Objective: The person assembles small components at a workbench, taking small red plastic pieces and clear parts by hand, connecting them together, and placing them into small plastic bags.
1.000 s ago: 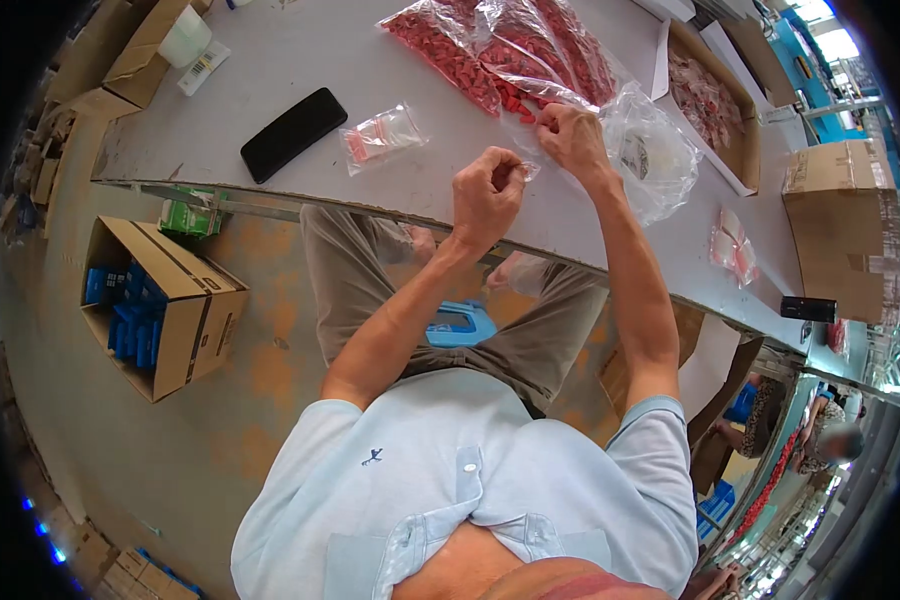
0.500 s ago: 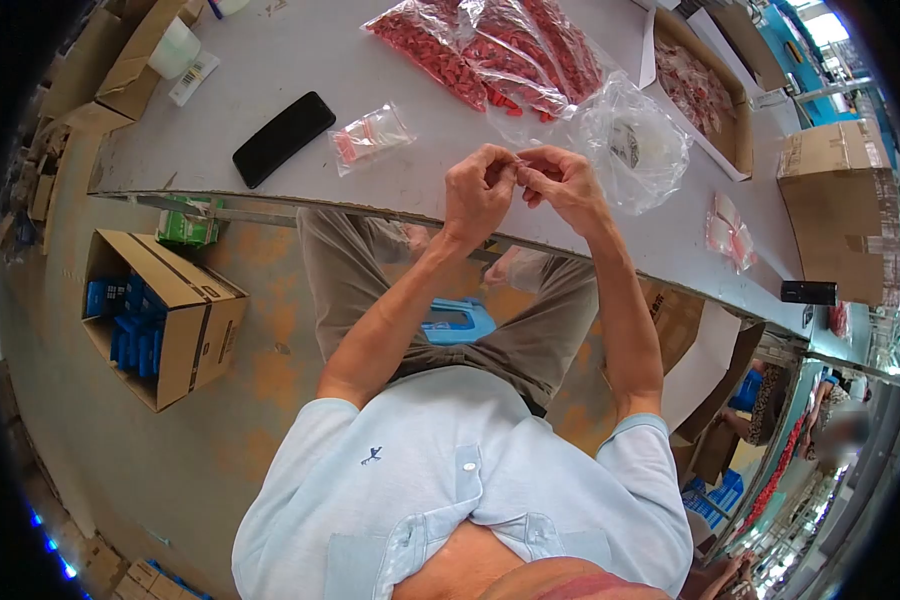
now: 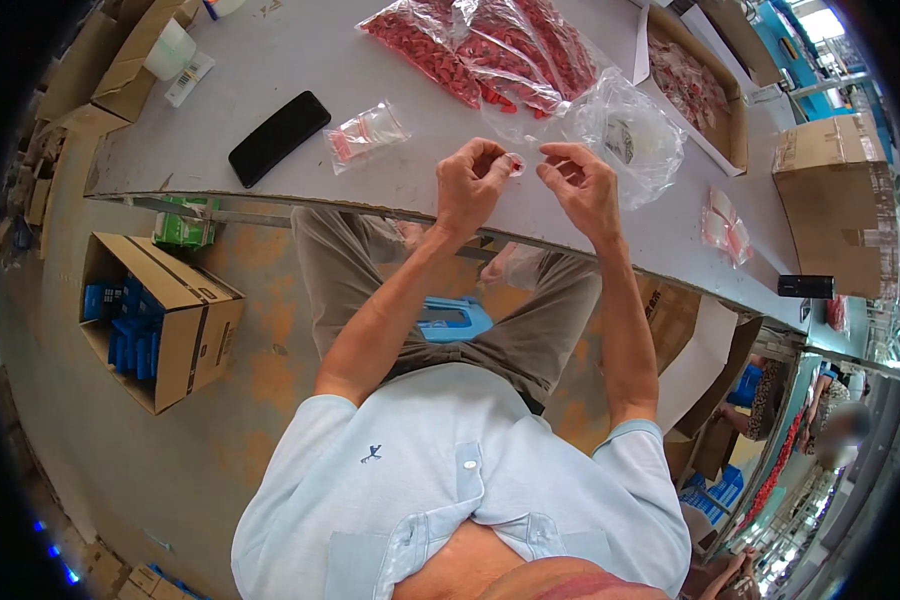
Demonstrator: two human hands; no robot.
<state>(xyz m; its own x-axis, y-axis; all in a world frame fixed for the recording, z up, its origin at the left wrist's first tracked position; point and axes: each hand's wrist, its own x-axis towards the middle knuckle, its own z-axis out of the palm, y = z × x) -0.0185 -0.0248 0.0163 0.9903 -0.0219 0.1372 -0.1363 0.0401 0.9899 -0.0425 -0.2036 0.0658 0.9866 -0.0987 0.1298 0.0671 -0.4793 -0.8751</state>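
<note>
Black smartphone (image 3: 279, 139) is lying on the table (image 3: 195, 150), left of a clear packet (image 3: 367, 137). Left hand (image 3: 465, 190) is pinching a small clear-and-red piece (image 3: 516, 165) above the table, near its front edge; right hand (image 3: 588, 195) is hovering just beside, fingers parted, near a crumpled clear plastic bag (image 3: 642, 140).

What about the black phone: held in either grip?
No, the black phone lies on the table, apart from the left grip and right grip.
</note>
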